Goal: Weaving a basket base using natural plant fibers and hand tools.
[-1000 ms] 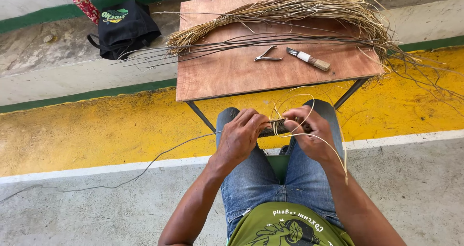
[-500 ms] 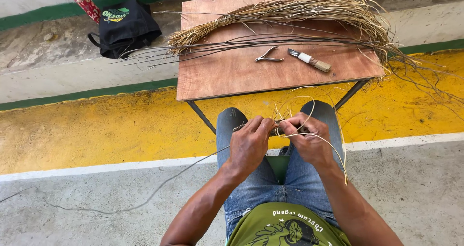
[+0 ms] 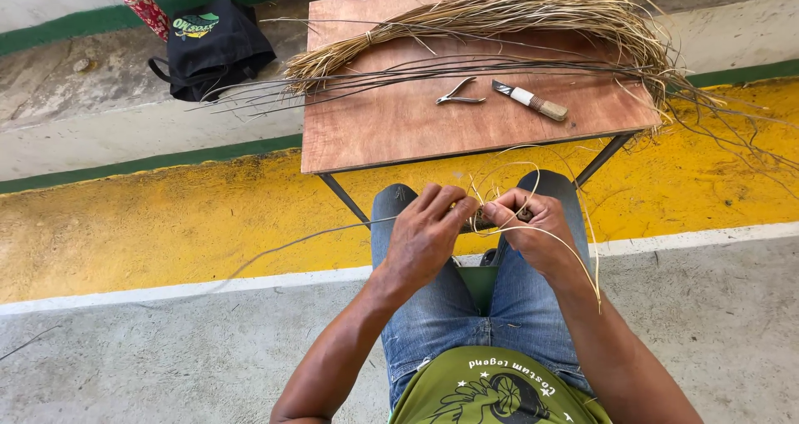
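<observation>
Outdoors, wooden table [image 3: 399, 133] on yellow-striped concrete floor [image 3: 150, 224].

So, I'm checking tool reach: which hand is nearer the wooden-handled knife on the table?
Right. The right hand sits almost directly below the wooden-handled knife; the left hand is further off to the left.

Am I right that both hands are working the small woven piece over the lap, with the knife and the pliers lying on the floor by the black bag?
Not quite. In the head view the knife and the pliers lie on the wooden table, beside the straw bundle, not on the floor. The rest holds: left hand and right hand work the small woven piece over the lap.
</observation>
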